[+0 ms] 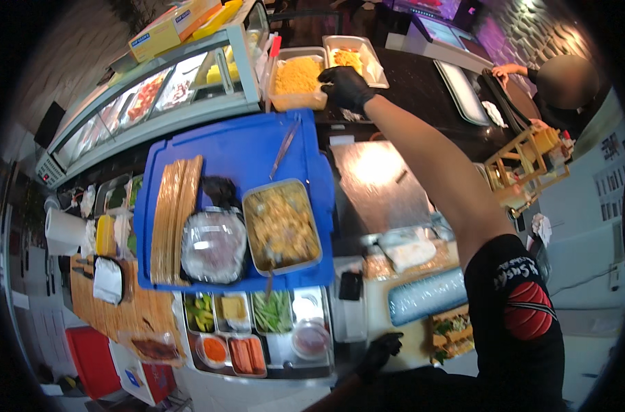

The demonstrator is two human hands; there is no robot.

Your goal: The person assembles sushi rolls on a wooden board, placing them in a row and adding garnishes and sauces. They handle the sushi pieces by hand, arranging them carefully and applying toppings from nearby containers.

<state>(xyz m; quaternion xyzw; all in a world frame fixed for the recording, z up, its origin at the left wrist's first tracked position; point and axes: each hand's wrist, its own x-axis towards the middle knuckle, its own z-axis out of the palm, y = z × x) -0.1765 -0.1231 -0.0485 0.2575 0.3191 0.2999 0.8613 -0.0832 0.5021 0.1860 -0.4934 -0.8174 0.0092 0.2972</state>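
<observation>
My right hand (347, 89), in a black glove, reaches far out to the back. Its fingers bend over the right rim of a tray of yellow crumbs (298, 75); the fingertips are partly hidden. Beside it stands a second metal tray (367, 65), also holding yellow crumbs. Low in the view, my gloved left hand (382, 350) rests near a pale cutting board (414, 343), fingers stretched out and nothing visible in them. To its right are cut rolls (453, 336) with green filling. A long blue plate (426, 299) lies just beyond it.
A blue lid (230, 130) carries tongs (285, 147), wrapped chopsticks (175, 220), a covered bowl (214, 246) and a tub of yellowish mix (281, 223). Vegetable containers (271, 312) sit nearer. A glass display case (161, 96) borders the left. Another person's hand (508, 71) is at far right.
</observation>
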